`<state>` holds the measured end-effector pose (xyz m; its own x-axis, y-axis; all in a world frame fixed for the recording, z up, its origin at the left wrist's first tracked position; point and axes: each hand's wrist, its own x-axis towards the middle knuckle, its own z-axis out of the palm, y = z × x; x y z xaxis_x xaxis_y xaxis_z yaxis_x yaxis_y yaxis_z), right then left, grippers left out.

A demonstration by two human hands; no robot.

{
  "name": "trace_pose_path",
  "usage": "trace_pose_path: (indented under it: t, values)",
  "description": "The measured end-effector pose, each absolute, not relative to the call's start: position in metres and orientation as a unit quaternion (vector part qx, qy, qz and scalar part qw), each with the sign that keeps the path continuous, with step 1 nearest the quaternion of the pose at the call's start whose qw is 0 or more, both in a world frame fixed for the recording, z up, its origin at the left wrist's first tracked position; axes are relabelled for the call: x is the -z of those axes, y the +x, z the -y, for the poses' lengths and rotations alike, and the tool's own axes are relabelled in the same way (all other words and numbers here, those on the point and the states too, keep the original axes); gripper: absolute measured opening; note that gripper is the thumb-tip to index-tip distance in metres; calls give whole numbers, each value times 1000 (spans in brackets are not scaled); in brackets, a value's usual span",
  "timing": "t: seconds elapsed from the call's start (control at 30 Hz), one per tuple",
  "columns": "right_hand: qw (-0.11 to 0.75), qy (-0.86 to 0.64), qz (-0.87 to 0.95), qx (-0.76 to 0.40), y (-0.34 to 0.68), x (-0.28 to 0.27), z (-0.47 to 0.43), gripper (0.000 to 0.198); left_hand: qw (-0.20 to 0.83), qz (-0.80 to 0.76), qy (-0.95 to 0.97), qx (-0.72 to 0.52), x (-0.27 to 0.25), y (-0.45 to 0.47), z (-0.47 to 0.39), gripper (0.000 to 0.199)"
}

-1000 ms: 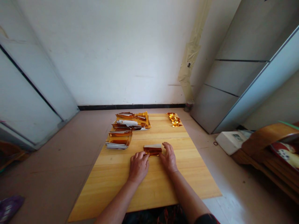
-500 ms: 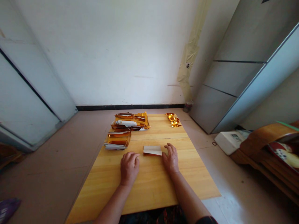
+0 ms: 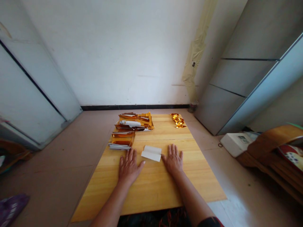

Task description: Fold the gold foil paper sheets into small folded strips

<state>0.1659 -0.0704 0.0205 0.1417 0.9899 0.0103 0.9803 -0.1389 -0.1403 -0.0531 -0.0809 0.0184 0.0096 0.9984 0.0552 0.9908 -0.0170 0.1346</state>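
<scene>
A white folded sheet of paper (image 3: 151, 153), creased along its length, lies on the wooden table (image 3: 151, 186) between my hands. My left hand (image 3: 129, 167) rests flat with fingers spread, left of the paper and just in front of a stack of gold foil sheets (image 3: 122, 138). My right hand (image 3: 174, 160) also lies flat and open, its thumb at the paper's right edge; I cannot tell whether it touches. Neither hand holds anything.
More gold foil and paper sheets (image 3: 142, 119) are stacked at the table's far left, with a white rolled piece (image 3: 129, 123) on them. Several folded gold foil pieces (image 3: 178, 120) sit at the far right. A grey refrigerator (image 3: 234, 78) stands beyond the table on the right.
Both hands have flattened out with fingers spread. The folded paper has turned slightly and opened flatter, showing more of its white surface. The view has shifted a little.
</scene>
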Motion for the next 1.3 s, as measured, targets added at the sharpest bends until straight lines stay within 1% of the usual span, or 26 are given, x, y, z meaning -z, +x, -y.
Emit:
trace_pose_path:
  t: [0.07,0.17,0.7,1.07,1.3]
  values:
    - [54,-749,659,-43,166,-19,74,71,41,-703,708,-47,-18,-53,82,76]
    - [55,-748,661,-42,165,-17,78,74,44,-703,709,-38,-18,-55,83,78]
    - [61,-752,655,-43,164,-19,85,73,30,-696,716,-45,-18,-53,92,76]
    - [56,-749,659,-41,163,-19,89,79,34,-703,710,-24,-25,-52,98,75]
    - [56,-750,658,-43,163,-17,94,78,27,-699,714,-28,-24,-53,102,74]
